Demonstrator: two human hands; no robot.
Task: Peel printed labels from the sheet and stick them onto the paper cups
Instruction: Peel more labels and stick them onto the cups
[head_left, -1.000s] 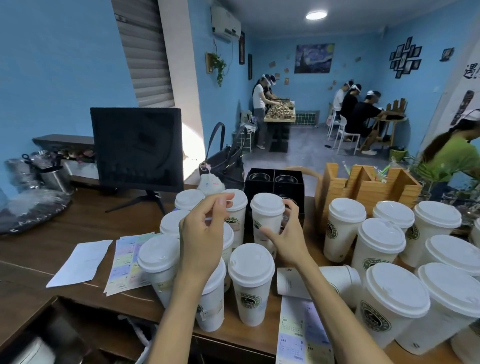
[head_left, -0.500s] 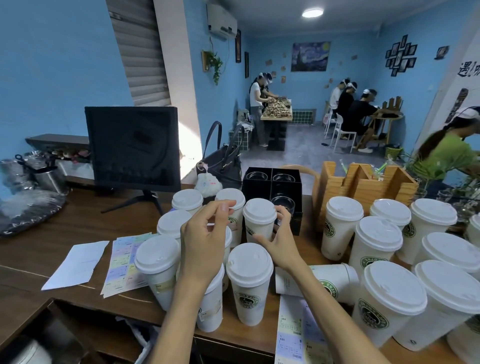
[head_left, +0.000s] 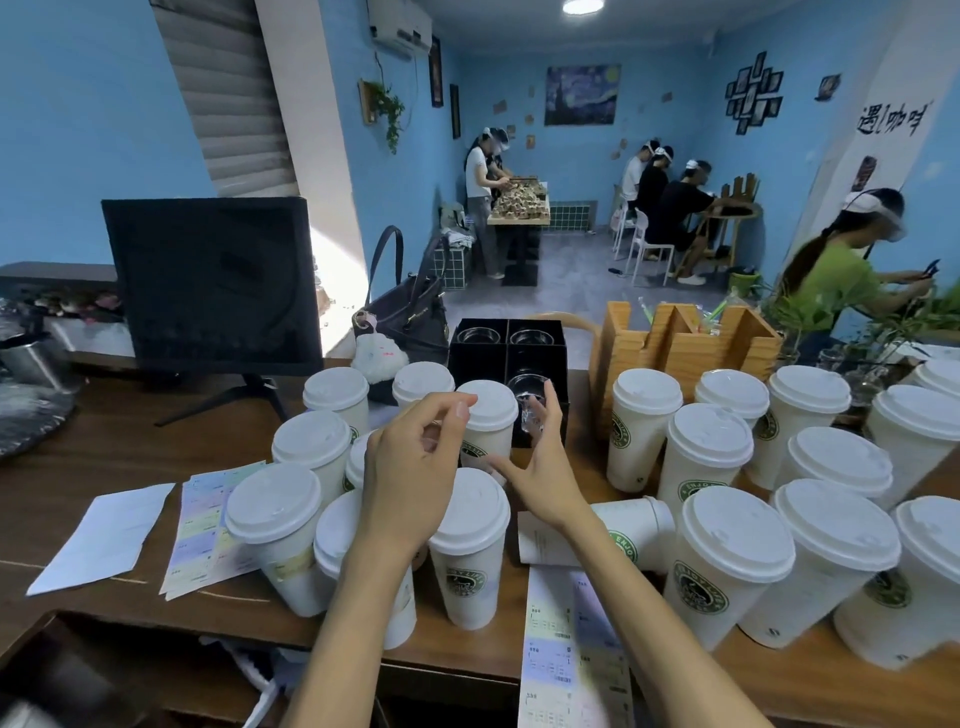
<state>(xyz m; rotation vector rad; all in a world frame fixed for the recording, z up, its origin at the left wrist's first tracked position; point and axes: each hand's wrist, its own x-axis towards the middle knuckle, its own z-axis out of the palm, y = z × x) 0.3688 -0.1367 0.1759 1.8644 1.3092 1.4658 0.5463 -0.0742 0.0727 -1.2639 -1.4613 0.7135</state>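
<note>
Several white lidded paper cups stand in a cluster in front of me, among them a back cup (head_left: 488, 415) and a front cup (head_left: 467, 545). My left hand (head_left: 415, 467) hovers over the cluster with curled fingers; thumb and forefinger tips meet near the back cup's lid, and nothing shows between them. My right hand (head_left: 540, 467) is just right of that cup with fingers spread and the thumb pointing at its lower wall. A label sheet (head_left: 571, 649) hangs over the counter's front edge. A second label sheet (head_left: 208, 525) lies to the left.
One cup (head_left: 623, 530) lies on its side by my right wrist. More lidded cups (head_left: 727, 561) crowd the right of the wooden counter (head_left: 78, 467). Behind are a monitor (head_left: 208, 280), a black glass box (head_left: 506, 353) and a wooden holder (head_left: 675, 343). White paper (head_left: 104, 535) lies far left.
My right hand has let go of the back cup and spread its fingers beside it. My left hand stayed over the cluster with its fingers curled.
</note>
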